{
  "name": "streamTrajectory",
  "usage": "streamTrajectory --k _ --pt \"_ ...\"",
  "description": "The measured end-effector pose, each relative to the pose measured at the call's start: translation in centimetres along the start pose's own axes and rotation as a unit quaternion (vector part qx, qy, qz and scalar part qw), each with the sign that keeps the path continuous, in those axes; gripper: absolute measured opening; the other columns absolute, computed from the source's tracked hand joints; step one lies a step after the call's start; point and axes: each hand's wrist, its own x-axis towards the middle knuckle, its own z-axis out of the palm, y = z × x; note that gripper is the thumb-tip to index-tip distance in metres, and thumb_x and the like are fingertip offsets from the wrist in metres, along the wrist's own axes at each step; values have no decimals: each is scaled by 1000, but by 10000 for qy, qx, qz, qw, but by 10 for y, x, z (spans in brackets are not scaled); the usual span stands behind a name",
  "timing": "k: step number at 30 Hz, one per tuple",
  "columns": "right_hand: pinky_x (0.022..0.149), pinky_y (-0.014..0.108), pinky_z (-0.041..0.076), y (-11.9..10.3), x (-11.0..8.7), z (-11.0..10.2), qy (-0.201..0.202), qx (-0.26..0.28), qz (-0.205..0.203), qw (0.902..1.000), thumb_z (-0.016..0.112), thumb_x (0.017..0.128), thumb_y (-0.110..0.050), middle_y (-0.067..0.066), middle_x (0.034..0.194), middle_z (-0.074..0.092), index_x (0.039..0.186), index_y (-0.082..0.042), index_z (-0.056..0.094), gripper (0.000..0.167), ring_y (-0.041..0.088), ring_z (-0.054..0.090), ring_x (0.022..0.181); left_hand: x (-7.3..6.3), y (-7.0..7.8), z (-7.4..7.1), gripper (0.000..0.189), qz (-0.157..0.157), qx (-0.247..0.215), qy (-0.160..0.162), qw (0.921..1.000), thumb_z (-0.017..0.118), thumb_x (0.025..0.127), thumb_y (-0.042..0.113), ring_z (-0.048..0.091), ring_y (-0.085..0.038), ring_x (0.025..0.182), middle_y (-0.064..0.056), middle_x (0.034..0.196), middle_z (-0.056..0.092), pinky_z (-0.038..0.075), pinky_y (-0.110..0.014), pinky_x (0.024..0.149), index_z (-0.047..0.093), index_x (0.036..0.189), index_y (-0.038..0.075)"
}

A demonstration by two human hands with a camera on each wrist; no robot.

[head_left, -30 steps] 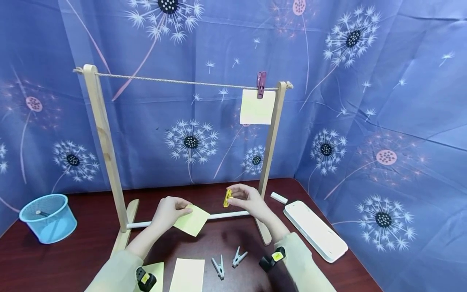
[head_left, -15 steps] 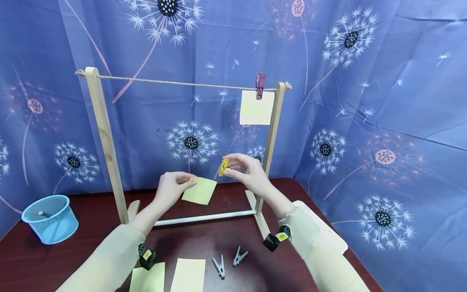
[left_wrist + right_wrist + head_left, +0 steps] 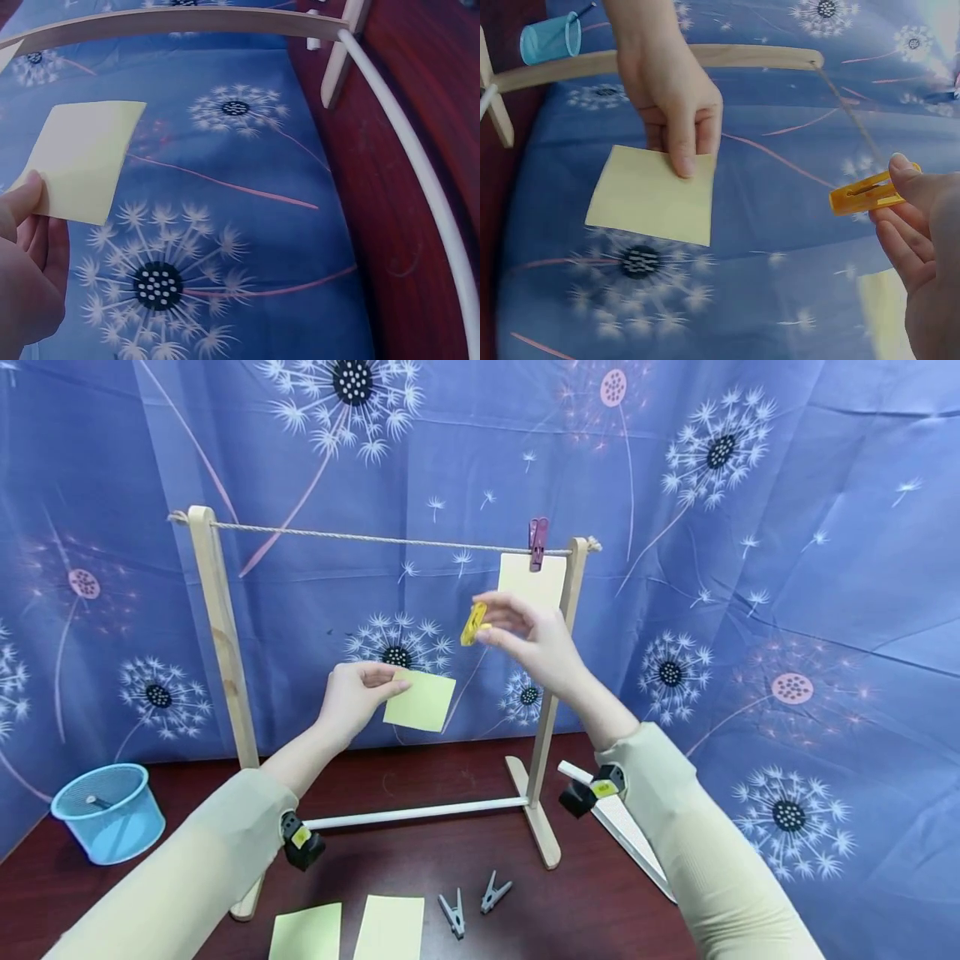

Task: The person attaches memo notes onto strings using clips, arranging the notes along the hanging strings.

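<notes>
My left hand (image 3: 357, 697) pinches a square yellow paper (image 3: 420, 702) by its upper left corner, thumb in front. In the left wrist view the paper (image 3: 84, 161) hangs in front of the curtain. Higher and to the right, my right hand (image 3: 543, 643) pinches a yellow clothespin (image 3: 474, 624) between thumb and fingers. The right wrist view shows the clothespin (image 3: 866, 193) with its handle ends under the thumb and fingertips. Both hands are below the rope (image 3: 360, 537). Behind the right hand, a purple clothespin (image 3: 537, 543) fastens another yellow paper (image 3: 525, 578) to the rope.
Wooden posts (image 3: 225, 643) carry the rope, joined by a white bar (image 3: 420, 814) low down. Two grey clothespins (image 3: 453, 912) and two paper sheets (image 3: 390, 928) lie in front. A blue mesh basket (image 3: 112, 818) stands left; a white tray (image 3: 626, 827) lies right, partly behind the sleeve.
Both hands have risen from near the tabletop toward the rope, the left carrying the yellow paper, the right the yellow clothespin. The right hand now overlaps the hanging paper.
</notes>
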Motion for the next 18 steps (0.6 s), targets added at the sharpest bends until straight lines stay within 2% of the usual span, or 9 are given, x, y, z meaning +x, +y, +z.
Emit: streamTrajectory --k 5,8,12,18 --pt "93 26 53 -20 29 -18 195 -509 -362 9979 70 86 1 22 114 67 123 7 60 39 25 66 102 10 15 0 31 26 -288 275 9992 76 86 23 71 -21 98 -16 105 74 55 -22 77 74 111 4" --pt "93 25 52 -28 46 -29 348 -478 -347 9976 69 87 1 22 116 66 123 8 60 38 16 65 100 16 26 -1 31 93 -454 339 9983 76 86 22 70 -15 94 -16 105 74 52 -15 72 74 111 3" --pt "90 23 52 -36 64 -39 503 -261 -89 9984 67 89 0 20 114 67 125 7 60 37 6 64 95 23 44 -3 31 219 -595 328 9974 76 86 20 69 -13 94 -16 108 73 52 -17 76 73 111 2" --pt "90 22 51 -45 84 -47 660 -290 168 9973 65 92 -3 13 111 68 125 2 62 33 5 65 92 35 72 -12 33 297 -630 322 9970 76 86 21 70 -14 98 -17 108 73 53 -29 89 72 113 1"
